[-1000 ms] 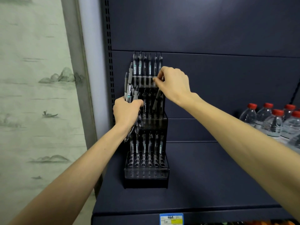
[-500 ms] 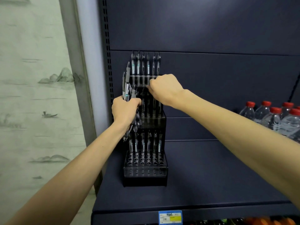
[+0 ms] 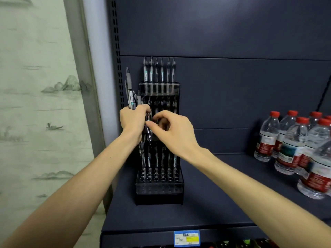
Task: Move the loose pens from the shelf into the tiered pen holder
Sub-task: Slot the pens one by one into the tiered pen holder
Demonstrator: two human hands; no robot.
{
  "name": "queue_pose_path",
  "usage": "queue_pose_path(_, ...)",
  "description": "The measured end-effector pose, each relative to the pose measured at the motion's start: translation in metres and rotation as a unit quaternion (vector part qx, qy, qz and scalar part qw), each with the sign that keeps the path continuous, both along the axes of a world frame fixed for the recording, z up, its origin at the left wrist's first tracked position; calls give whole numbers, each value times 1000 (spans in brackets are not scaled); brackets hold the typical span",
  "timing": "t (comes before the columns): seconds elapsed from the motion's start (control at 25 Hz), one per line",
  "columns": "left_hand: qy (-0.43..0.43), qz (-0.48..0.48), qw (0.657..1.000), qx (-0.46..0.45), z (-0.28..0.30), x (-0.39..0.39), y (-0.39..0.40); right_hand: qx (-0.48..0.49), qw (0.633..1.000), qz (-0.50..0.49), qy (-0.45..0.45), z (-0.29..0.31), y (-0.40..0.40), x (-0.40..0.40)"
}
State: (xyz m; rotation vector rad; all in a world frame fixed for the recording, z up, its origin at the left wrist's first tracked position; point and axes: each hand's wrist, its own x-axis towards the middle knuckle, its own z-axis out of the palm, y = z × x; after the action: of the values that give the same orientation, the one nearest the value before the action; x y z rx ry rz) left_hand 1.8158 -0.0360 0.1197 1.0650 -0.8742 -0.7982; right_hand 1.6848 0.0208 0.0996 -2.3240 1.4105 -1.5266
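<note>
A black tiered pen holder [image 3: 159,192] stands on the dark shelf [image 3: 215,203] against the back panel. Several pens stand in its top tier [image 3: 158,72] and in a lower row [image 3: 157,160]; the front holes are bare. My left hand [image 3: 133,122] grips a bundle of loose pens [image 3: 130,92] upright, just left of the holder's middle tier. My right hand [image 3: 175,133] is in front of the middle tier, thumb and forefinger pinching one pen [image 3: 148,133] at the lower part of the bundle. The middle tier is partly hidden behind both hands.
Several water bottles with red caps [image 3: 293,145] stand on the shelf at the right. A blue and yellow price tag [image 3: 186,238] sits on the shelf's front edge. A perforated upright and a painted wall lie to the left.
My right hand has dropped from the holder's top tier to the bundle in my left hand and now pinches a pen there. The left hand has stayed in place.
</note>
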Motion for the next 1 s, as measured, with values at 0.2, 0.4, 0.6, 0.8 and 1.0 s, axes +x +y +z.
queue_pose_path(0.2, 24, -12, 1000, 1, 1, 3, 3, 43, 988, 95, -114, 0, -6, 16)
queue_pose_path(0.4, 42, -25, 999, 4, -2, 7, 3, 85, 962, 178, -189, 5, -3, 11)
queue_pose_path(0.6, 42, -19, 999, 5, -3, 8, 3, 108, 917, 182, -337, 18, 4, -8)
queue_pose_path(0.8, 56, -23, 997, -37, -6, 9, 7, 106, 924, 110, -350, -5, 8, -45)
queue_pose_path(1.0, 52, -2, 996, -70, -18, 11, 12, 146, 913, 106, -365, -57, 20, -74)
